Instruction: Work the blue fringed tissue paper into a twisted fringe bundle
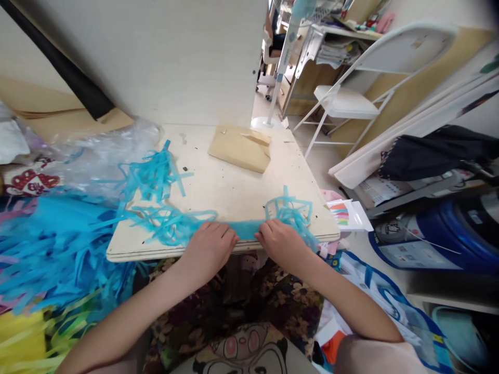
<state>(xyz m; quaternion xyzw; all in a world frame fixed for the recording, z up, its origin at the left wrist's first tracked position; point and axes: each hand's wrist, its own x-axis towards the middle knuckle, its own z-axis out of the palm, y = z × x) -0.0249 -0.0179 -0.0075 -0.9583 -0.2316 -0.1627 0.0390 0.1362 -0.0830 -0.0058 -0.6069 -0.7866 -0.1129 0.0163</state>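
Along the near edge of the pale wooden board lies a blue strip of fringed tissue paper, its middle flat and its cut ends spread to both sides. My left hand grips the strip left of its middle, fingers curled over it. On the right part, my right hand is closed on the same strip, with a short flat span between the two hands. Both thumbs are partly hidden. Farther back on the left of the board sits a blue fringed tassel, with a twisted tip pointing up.
A folded brown paper piece lies at the back of the board. Heaped blue fringed paper and yellow paper are at the left, beside clear plastic. A white folding chair and blue bucket stand right.
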